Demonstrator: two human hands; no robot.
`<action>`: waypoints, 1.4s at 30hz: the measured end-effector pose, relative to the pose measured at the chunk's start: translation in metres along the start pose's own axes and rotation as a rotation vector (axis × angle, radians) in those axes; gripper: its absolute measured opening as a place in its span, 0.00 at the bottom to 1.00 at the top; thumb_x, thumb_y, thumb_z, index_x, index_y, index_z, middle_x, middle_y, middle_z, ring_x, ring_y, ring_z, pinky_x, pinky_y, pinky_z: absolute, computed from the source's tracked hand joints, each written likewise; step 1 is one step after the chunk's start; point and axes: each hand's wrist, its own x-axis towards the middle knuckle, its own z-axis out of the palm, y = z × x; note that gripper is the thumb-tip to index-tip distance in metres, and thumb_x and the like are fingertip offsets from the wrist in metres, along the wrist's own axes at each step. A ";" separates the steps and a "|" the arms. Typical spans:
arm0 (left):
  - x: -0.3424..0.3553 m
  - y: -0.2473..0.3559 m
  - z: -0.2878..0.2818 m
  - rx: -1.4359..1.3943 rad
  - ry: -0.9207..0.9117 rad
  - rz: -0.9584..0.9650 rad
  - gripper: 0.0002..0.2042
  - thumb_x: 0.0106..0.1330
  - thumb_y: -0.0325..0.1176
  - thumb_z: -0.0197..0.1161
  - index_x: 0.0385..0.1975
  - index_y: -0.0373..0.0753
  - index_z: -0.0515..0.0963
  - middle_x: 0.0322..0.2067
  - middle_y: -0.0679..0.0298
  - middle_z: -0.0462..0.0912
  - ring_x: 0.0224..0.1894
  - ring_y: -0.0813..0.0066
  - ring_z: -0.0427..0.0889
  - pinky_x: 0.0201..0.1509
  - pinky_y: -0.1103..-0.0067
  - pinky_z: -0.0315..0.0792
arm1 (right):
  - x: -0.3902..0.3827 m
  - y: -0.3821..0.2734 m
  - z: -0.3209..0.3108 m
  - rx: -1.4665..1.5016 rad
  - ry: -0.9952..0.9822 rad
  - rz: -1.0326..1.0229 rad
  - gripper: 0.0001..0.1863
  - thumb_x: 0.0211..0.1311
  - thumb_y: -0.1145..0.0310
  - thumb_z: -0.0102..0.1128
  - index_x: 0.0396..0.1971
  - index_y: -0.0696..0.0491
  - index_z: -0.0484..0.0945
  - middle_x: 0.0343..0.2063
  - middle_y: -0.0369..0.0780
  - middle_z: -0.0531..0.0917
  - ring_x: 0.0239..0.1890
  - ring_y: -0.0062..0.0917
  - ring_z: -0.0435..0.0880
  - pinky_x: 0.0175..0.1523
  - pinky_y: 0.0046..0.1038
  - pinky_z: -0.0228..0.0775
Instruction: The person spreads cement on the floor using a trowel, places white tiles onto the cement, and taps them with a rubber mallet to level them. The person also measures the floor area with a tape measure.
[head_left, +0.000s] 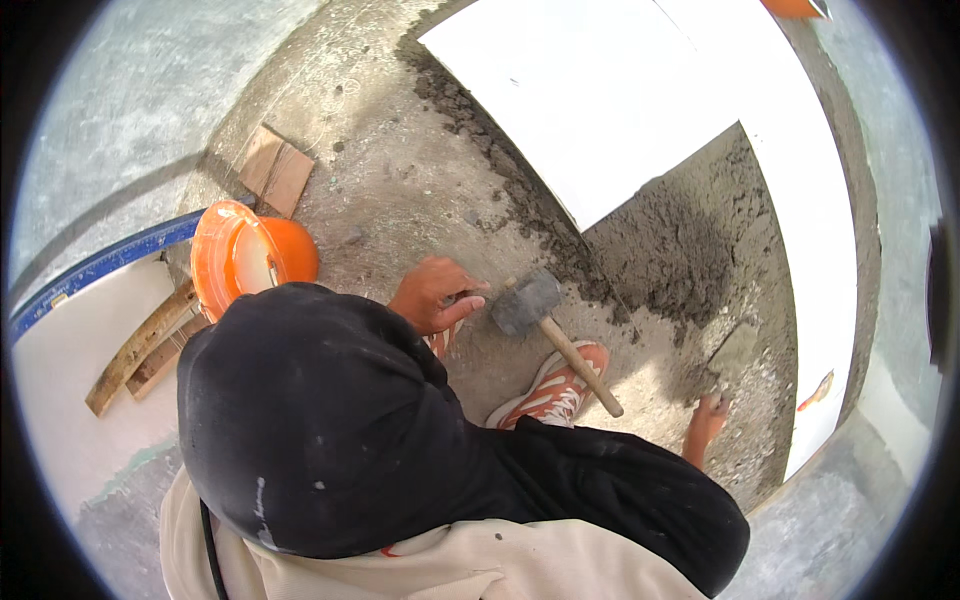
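My left hand hangs over the floor with loosely curled fingers, a gap showing between thumb and index, nothing visible in it. Next to its fingertips is the dark head of a rubber mallet, whose wooden handle crosses in front of my orange-and-white shoe. On the right, partly hidden by my knee, my right hand is closed around a trowel; its mortar-grey blade lies over rough grey mortar. A bed of wet mortar fills the notch between large white tiles.
An orange bucket stands left of my knee, with wood strips and a blue straightedge beside it. Reddish tile pieces lie near the left wall. A small red-and-pale object rests on the right tile strip. Walls border both sides.
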 end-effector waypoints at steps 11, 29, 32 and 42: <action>0.003 -0.003 0.006 0.022 0.017 -0.001 0.12 0.64 0.38 0.75 0.45 0.44 0.89 0.32 0.64 0.84 0.36 0.60 0.80 0.43 0.66 0.68 | -0.002 -0.136 0.004 -0.069 -0.377 -0.476 0.15 0.67 0.69 0.68 0.50 0.56 0.81 0.45 0.50 0.82 0.52 0.52 0.79 0.57 0.48 0.72; 0.006 -0.002 0.002 -0.025 0.006 -0.007 0.13 0.67 0.41 0.73 0.47 0.43 0.88 0.29 0.66 0.82 0.35 0.64 0.77 0.44 0.67 0.68 | -0.058 -0.213 0.004 0.024 -0.271 -0.851 0.09 0.67 0.76 0.67 0.39 0.57 0.74 0.40 0.48 0.78 0.46 0.46 0.77 0.52 0.46 0.69; 0.003 -0.005 0.005 -0.035 0.076 0.023 0.11 0.68 0.39 0.73 0.44 0.41 0.89 0.28 0.65 0.81 0.31 0.65 0.76 0.40 0.68 0.68 | -0.053 -0.207 0.011 0.044 -0.315 -0.829 0.09 0.68 0.74 0.67 0.38 0.57 0.74 0.39 0.48 0.78 0.45 0.45 0.76 0.51 0.45 0.68; 0.135 0.009 -0.092 -0.275 0.823 -0.213 0.11 0.77 0.33 0.63 0.37 0.32 0.87 0.25 0.62 0.84 0.26 0.79 0.80 0.28 0.79 0.73 | -0.055 -0.204 0.025 -0.099 -0.363 -0.752 0.13 0.66 0.73 0.68 0.46 0.59 0.77 0.44 0.50 0.78 0.51 0.51 0.76 0.58 0.48 0.66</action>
